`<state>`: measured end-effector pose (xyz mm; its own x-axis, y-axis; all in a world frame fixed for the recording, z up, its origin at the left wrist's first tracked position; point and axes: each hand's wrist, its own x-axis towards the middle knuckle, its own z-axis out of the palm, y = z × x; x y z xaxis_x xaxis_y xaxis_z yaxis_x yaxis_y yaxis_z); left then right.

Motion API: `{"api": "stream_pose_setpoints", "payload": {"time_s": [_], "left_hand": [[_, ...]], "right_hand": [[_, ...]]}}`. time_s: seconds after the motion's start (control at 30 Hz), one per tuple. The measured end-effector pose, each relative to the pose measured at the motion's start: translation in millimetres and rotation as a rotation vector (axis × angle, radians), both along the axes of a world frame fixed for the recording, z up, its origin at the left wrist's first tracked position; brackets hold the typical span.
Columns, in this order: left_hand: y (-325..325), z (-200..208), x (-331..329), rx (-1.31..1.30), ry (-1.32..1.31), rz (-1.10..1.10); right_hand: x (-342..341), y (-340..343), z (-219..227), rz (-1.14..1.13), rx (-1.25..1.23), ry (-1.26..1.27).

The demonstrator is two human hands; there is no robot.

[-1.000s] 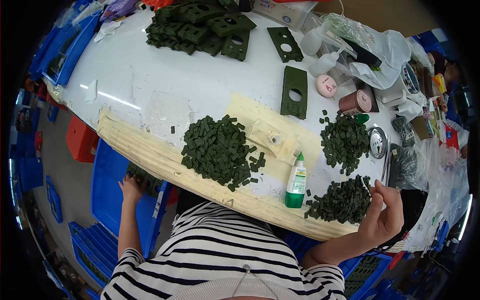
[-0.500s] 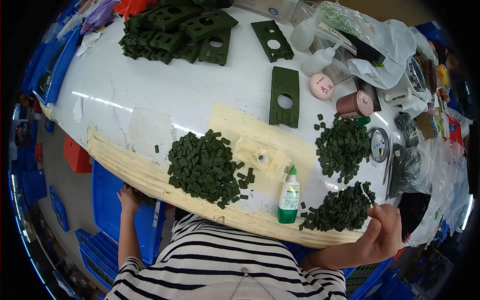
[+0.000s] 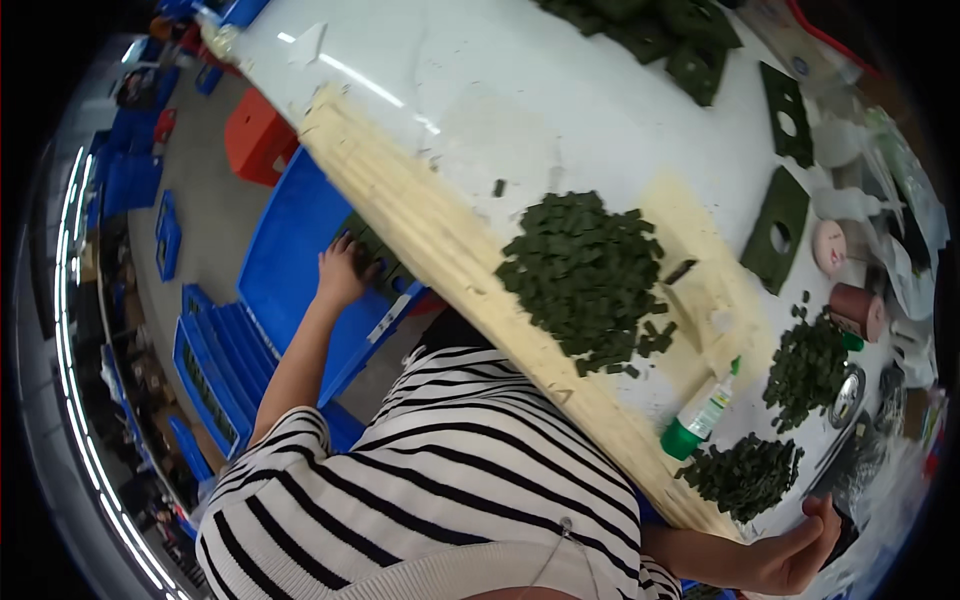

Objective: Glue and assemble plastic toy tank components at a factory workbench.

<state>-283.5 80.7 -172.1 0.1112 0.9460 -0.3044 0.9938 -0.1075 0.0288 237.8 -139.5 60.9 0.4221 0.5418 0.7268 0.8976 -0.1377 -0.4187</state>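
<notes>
My left hand [image 3: 345, 270] reaches into a blue bin [image 3: 285, 225] beside the table's front edge. Its fingers are spread over dark green plastic parts [image 3: 372, 240], partly hidden by the hand and the table edge. At the lower right, my right hand [image 3: 800, 552] is closed in a pinch; whatever its fingers hold cannot be made out. Nearest to that hand is a pile of small dark green pieces [image 3: 745, 475]. Beside the pile leans a white glue bottle with green base and tip [image 3: 700, 412] in this tilted view.
A larger pile of small green rectangles [image 3: 580, 280] lies mid-table, another heap [image 3: 808, 368] to its right. Flat green panels with round holes [image 3: 778, 230] lie farther back. A pink tin [image 3: 857, 312] and plastic bags crowd the right. An orange stool [image 3: 260, 138] and stacked blue bins [image 3: 225, 350] stand left.
The view has swung toward the left and tilted, showing more of the blue bin. My left hand is now over the green parts inside it. My right hand has drawn away from its pile.
</notes>
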Motion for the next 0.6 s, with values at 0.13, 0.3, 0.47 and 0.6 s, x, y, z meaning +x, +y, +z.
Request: {"api": "stream_pose_setpoints", "payload": {"time_s": [0.13, 0.3, 0.47, 0.6], "left_hand": [[-27.1, -5.2, -17.0, 0.199, -0.333, -0.055], [-61.2, 12.9, -4.2, 0.113, -0.363, 0.091], [-50.3, -37.0, -8.2, 0.343, -0.624, 0.626], [-24.0, -16.2, -14.4, 0.029, -0.976, 1.17]], "right_hand": [[-7.3, 13.4, -1.8, 0.023, 0.1, 0.003], [-7.5, -3.3, -4.4, -0.122, -0.056, 0.055], [-17.9, 1.1, 0.4, -0.099, -0.009, 0.073], [-25.8, -13.3, 7.3, -0.048, -0.009, 0.08]]}}
